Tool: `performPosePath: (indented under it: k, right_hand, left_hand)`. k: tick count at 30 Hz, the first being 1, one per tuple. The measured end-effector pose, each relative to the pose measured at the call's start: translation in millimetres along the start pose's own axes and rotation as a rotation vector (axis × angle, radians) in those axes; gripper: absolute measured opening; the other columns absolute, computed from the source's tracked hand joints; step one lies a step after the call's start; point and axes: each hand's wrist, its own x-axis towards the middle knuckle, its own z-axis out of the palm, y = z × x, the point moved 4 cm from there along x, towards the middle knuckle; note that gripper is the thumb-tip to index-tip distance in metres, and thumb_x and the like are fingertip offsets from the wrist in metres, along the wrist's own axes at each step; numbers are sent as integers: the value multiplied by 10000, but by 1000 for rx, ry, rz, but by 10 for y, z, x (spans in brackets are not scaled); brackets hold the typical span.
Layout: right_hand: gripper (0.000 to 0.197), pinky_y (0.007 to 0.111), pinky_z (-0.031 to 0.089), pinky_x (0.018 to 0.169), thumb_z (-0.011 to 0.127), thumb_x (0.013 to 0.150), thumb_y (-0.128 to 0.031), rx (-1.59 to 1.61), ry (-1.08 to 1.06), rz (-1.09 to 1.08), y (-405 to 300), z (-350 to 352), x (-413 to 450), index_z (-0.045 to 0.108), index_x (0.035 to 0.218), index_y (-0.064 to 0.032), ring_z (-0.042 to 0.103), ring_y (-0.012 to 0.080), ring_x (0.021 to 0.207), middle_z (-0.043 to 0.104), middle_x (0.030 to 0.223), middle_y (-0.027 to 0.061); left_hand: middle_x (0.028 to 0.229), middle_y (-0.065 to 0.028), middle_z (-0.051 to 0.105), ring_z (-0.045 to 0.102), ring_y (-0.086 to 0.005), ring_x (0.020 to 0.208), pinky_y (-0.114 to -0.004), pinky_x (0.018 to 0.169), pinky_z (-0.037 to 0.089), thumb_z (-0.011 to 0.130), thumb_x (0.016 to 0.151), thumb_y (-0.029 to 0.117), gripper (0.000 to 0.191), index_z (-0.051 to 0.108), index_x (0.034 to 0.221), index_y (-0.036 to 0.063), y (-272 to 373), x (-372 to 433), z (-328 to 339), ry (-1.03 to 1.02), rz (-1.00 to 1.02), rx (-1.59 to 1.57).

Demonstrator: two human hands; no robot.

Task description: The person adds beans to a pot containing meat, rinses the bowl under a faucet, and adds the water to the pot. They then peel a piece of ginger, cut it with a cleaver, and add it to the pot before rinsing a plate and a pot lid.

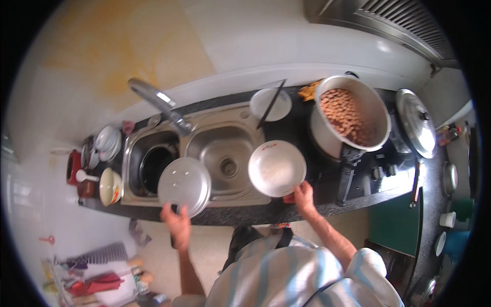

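My left hand grips the dark handle of a round silver metal pan, held over the front of the double sink. Whether the pan's inside or underside faces me is unclear. With my right hand I hold the lower right rim of a white bowl with a small red pattern. That bowl is at the sink's right edge, and something pale may lie in its bottom. Between the two vessels shows the bare right basin with its drain. In the left basin sits a dark round vessel, partly hidden by the pan.
A large metal pot of brownish pieces stands right, its lid beside it. Behind my bowl, a dark stick crosses another white bowl. The faucet arches over the sink. Stacked bowls and a cream bowl stand left.
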Motion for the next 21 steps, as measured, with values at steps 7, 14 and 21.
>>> performPosePath:
  k: [7, 14, 21]
  right_hand:
    - [396, 306, 517, 482, 425, 863, -361, -66, -225, 198, 59, 30, -412, 453, 937, 27, 596, 200, 578, 579, 737, 156]
    - [236, 253, 501, 502, 463, 856, -215, -389, -497, 152, 162, 750, -656, 518, 904, 10, 592, 148, 561, 599, 702, 113]
    - [216, 243, 498, 524, 460, 851, -192, -532, -707, 154, 572, 1857, -986, 530, 887, 9, 597, 142, 593, 590, 718, 89]
  left_hand:
    - [819, -183, 556, 547, -317, 741, -404, 674, 435, 687, 607, 240, 496, 487, 969, -33, -790, -344, -393, -396, -390, 234]
    - [565, -28, 538, 499, -101, 486, -233, 458, 386, 628, 724, 197, 189, 541, 668, 39, -1251, -317, -313, -748, -480, -553]
    - [595, -37, 549, 476, -86, 474, -225, 439, 376, 596, 749, 224, 184, 539, 744, 48, -1743, -391, -241, -939, -553, -789]
